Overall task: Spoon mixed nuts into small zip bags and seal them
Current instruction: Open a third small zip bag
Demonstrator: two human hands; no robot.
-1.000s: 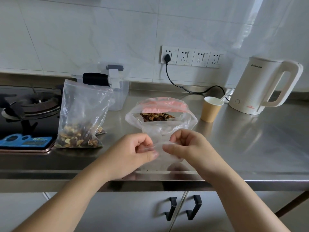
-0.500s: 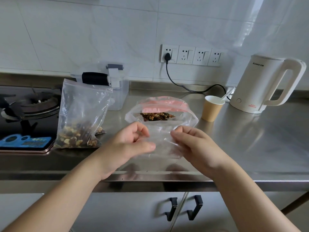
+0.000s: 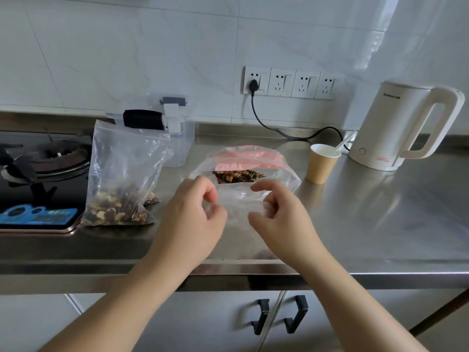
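Clear small zip bag (image 3: 238, 207) held over the steel worktop (image 3: 380, 224).
Our left hand (image 3: 193, 219) and right hand (image 3: 276, 217) pinch its mouth, fingers (image 3: 261, 186) curled, parting it for nuts.

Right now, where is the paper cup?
In the head view, the paper cup stands on the steel counter, right of centre, between the open bag of nuts and the white kettle.

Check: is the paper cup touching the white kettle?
Apart. The head view shows the paper cup standing left of the white kettle, with a strip of bare steel counter between their bases.
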